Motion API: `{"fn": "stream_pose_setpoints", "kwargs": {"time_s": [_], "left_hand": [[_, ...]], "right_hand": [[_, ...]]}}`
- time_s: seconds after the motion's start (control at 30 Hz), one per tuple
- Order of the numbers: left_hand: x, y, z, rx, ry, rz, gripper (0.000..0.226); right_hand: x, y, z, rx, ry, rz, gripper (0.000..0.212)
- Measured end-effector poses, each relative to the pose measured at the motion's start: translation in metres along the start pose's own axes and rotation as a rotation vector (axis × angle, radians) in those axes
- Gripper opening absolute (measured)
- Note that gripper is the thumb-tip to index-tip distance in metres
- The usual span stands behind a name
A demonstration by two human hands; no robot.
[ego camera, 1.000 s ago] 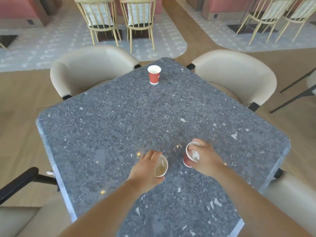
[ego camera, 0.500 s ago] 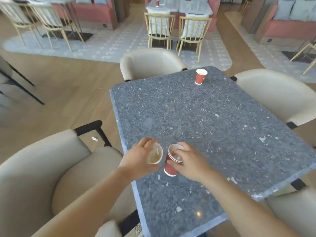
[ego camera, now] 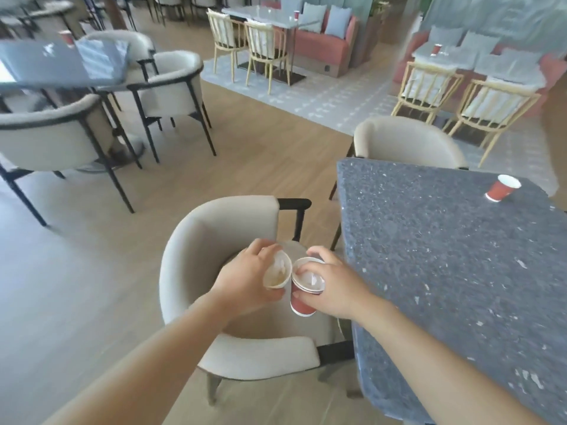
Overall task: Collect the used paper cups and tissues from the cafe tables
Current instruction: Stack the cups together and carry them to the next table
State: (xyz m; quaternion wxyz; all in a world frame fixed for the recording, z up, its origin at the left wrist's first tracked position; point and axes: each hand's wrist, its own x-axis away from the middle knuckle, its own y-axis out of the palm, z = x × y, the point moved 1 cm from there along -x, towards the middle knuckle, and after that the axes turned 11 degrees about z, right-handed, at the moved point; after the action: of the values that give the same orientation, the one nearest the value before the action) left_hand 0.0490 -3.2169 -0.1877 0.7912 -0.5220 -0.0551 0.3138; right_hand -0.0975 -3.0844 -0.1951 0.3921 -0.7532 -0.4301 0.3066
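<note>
While left grip point(ego camera: 245, 280) holds coffee-stained cup point(ego camera: 277, 273), right grip point(ego camera: 334, 286) holds nested red cups point(ego camera: 302, 305).

**Head view: one wide-angle camera worn on the head, facing forward and down.**

The lens sits above and behind both forearms, which enter at the bottom edge and converge near frame centre. There the left hand point(ego camera: 245, 280), gripping a tilted cup point(ego camera: 277, 273), and the right hand point(ego camera: 334, 289), gripping a red cup stack point(ego camera: 306, 286), are the nearest objects. They are seen from above over a beige armchair point(ego camera: 196, 256). The speckled desk point(ego camera: 445, 271) fills the lower right and recedes to a lone red cup point(ego camera: 503, 188) near its far corner. The upper half shows the cafe floor and distant seating. Straight lines bow toward the frame edges, and the periphery is blurred.
</note>
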Motion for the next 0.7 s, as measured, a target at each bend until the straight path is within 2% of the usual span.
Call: {"fn": "stream_pose_setpoints", "kwargs": {"time_s": [0.27, 0.4, 0.57, 0.7], "left_hand": [[0.027, -0.121, -0.183, -0.099, -0.067, 0.028, 0.079], [0.046, -0.172, -0.261, -0.136, -0.101, 0.004, 0.079], [0.055, -0.214, -0.339, -0.091, -0.159, -0.004, 0.072], [0.039, -0.230, -0.391, -0.085, -0.169, 0.010, 0.063]], "right_hand": [[-0.097, 0.094, -0.175, -0.038, -0.055, -0.011, 0.049], [-0.133, 0.145, -0.251, -0.089, 0.004, -0.040, 0.058], [-0.180, 0.190, -0.317, -0.133, -0.019, -0.074, 0.063], [-0.228, 0.216, -0.344, -0.156, -0.022, -0.095, 0.065]]}}
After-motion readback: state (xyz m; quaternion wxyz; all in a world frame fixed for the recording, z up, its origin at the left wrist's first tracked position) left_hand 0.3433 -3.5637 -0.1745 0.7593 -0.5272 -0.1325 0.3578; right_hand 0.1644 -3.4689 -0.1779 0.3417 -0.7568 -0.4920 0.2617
